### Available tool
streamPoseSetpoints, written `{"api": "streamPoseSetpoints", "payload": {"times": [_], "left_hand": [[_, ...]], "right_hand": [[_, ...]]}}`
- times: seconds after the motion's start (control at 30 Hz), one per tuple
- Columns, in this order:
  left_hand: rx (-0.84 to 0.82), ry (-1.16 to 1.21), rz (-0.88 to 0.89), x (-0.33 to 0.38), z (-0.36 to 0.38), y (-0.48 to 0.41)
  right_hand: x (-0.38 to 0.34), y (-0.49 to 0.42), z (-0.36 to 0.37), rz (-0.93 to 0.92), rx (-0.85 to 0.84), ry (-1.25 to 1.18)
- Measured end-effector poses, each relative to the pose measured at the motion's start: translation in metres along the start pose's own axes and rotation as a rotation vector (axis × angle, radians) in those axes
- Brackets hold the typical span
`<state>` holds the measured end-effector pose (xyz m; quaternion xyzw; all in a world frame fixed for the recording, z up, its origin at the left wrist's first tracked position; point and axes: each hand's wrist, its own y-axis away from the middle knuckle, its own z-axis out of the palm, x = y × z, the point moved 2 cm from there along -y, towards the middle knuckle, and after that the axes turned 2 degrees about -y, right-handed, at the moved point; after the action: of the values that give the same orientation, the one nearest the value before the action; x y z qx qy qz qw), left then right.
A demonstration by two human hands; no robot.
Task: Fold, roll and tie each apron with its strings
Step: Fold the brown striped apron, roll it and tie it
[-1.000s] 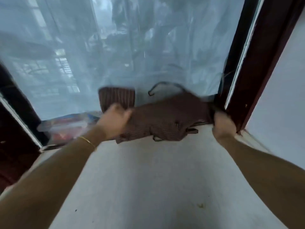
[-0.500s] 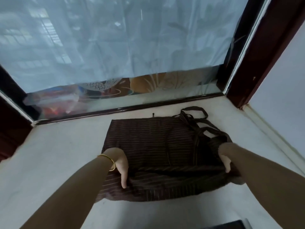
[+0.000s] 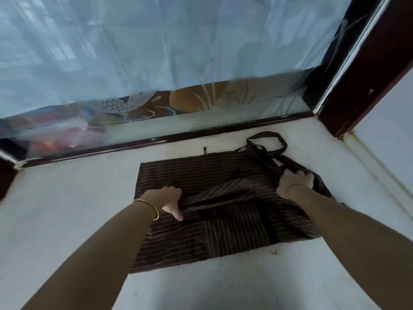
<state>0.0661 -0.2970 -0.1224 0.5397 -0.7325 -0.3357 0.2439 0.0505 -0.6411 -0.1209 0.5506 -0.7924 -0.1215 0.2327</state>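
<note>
A dark striped apron (image 3: 223,238) lies spread on the white surface (image 3: 67,209).

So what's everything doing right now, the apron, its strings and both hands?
apron: lying spread on the white surface, partly folded, not rolled.
strings: loose, untied, bunched at the far right corner.
left hand: grips a fold across the apron's middle.
right hand: grips the apron's right side by the strings.
bangle: on the left wrist.
curtain: hanging down over most of the window.

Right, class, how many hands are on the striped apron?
2. The left hand grips a fold at the apron's left-middle; the right hand grips its right end, beside the strings. None looks hidden.
</note>
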Motion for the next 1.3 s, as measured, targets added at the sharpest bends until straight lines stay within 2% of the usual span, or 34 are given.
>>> {"api": "streamPoseSetpoints", "payload": {"times": [0.03, 0.1, 0.2, 0.27, 0.33, 0.4, 0.43, 0.5, 0.6, 0.63, 0.67, 0.7, 0.73, 0.8, 0.83, 0.9, 0.93, 1.0, 1.03, 1.1, 1.17, 1.23, 1.3], "left_hand": [[0.064, 0.038, 0.021, 0.002, -0.002, -0.007], [0.145, 0.074, 0.072, 0.011, -0.006, -0.018], [0.195, 0.106, 0.126, 0.027, -0.013, -0.033], [0.153, 0.081, 0.148, 0.036, -0.014, -0.041], [0.100, 0.014, 0.176, 0.043, -0.010, -0.048], [0.080, -0.086, 0.187, 0.050, -0.007, -0.050], [0.096, -0.149, 0.186, 0.052, -0.006, -0.051], [0.100, -0.259, 0.166, 0.057, -0.004, -0.052], [0.086, -0.352, 0.134, 0.062, -0.001, -0.056], [0.079, -0.368, 0.129, 0.063, 0.000, -0.057], [0.070, -0.378, 0.121, 0.064, 0.000, -0.057], [0.064, -0.381, 0.115, 0.065, -0.001, -0.058], [0.059, -0.380, 0.109, 0.065, -0.001, -0.057], [0.057, -0.362, 0.105, 0.067, -0.003, -0.056], [0.064, -0.346, 0.106, 0.067, -0.004, -0.055], [0.070, -0.287, 0.112, 0.067, -0.010, -0.054], [0.061, -0.251, 0.121, 0.068, -0.015, -0.054], [0.041, -0.174, 0.159, 0.070, -0.027, -0.052], [0.051, -0.139, 0.193, 0.071, -0.032, -0.052], [0.094, -0.100, 0.274, 0.076, -0.040, -0.048], [0.060, -0.094, 0.343, 0.082, -0.041, -0.040], [-0.031, -0.111, 0.397, 0.089, -0.036, -0.032], [-0.123, -0.120, 0.421, 0.095, -0.028, -0.027]], "right_hand": [[-0.003, -0.005, -0.001, 0.012, -0.009, -0.052], [-0.011, -0.014, 0.005, 0.045, -0.025, -0.327], [-0.018, -0.026, 0.016, 0.139, -0.098, -0.719], [-0.018, -0.026, 0.026, 0.218, -0.178, -0.773], [-0.015, -0.026, 0.037, 0.257, -0.253, -0.706], [-0.013, -0.028, 0.037, 0.195, -0.261, -0.724], [-0.013, -0.033, 0.034, 0.156, -0.240, -0.839], [-0.004, -0.039, 0.015, 0.209, -0.190, -1.343], [0.026, -0.059, -0.027, 0.331, -0.191, -2.342], [0.044, -0.072, -0.042, 0.322, -0.080, -2.561], [0.064, -0.087, -0.051, 0.332, 0.107, -2.668], [0.085, -0.103, -0.057, 0.335, 0.258, -2.632], [0.105, -0.124, -0.050, 0.405, 0.317, -2.512], [0.133, -0.175, -0.020, 0.484, 0.259, -2.148], [0.132, -0.177, -0.014, 0.465, 0.204, -1.886], [0.111, -0.125, -0.031, 0.480, 0.191, -1.132], [0.094, -0.098, -0.038, 0.507, 0.205, -0.948], [0.064, -0.070, -0.037, 0.389, 0.381, -0.707], [0.044, -0.062, -0.037, 0.229, 0.440, -0.596], [0.004, -0.054, -0.031, -0.175, 0.359, -0.560], [-0.027, -0.054, -0.021, -0.393, 0.186, -0.667], [-0.052, -0.052, -0.016, -0.415, 0.072, -0.690], [-0.077, -0.046, -0.009, -0.353, -0.083, -0.681]]}}
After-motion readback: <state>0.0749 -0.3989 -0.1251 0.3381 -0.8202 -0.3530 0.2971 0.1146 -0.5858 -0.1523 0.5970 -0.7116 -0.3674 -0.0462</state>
